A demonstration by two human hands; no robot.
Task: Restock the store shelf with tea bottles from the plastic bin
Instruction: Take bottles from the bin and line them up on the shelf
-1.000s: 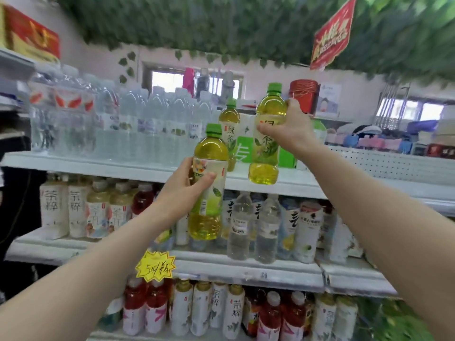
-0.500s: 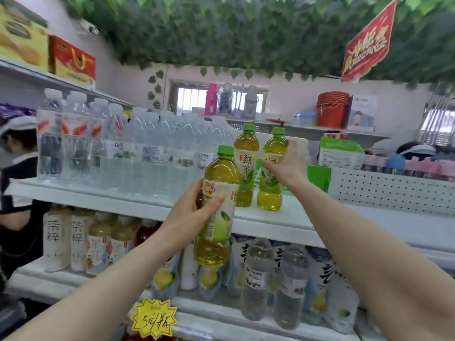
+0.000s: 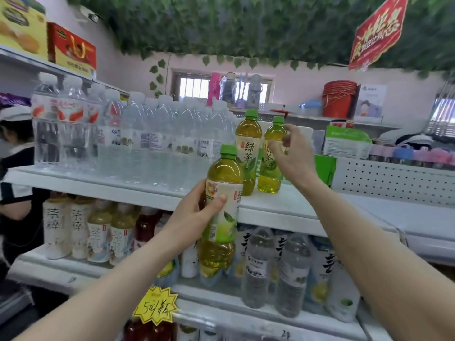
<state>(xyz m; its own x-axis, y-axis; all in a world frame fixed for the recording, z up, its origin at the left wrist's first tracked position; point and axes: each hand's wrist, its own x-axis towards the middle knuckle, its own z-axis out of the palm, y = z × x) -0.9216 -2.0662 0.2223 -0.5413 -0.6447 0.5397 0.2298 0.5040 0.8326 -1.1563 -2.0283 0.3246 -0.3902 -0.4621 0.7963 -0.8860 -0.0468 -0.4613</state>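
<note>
Two tea bottles point(image 3: 247, 153) now stand on the shelf point(image 3: 270, 207); your right hand point(image 3: 293, 158) has released, left hand point(image 3: 194, 217) grasps the third bottle point(image 3: 222, 207).

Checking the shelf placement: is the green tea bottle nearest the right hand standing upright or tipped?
Upright. The green tea bottle rests base-down on the shelf, cap on top.

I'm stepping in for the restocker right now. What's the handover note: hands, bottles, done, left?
Left hand grips a green tea bottle upright in front of the top shelf.
Right hand is open, its fingers loose beside the right shelved tea bottle.
Done: two tea bottles stand on the shelf, the other just left of it.
Left: shelve the held bottle. The bin is out of view.
</note>
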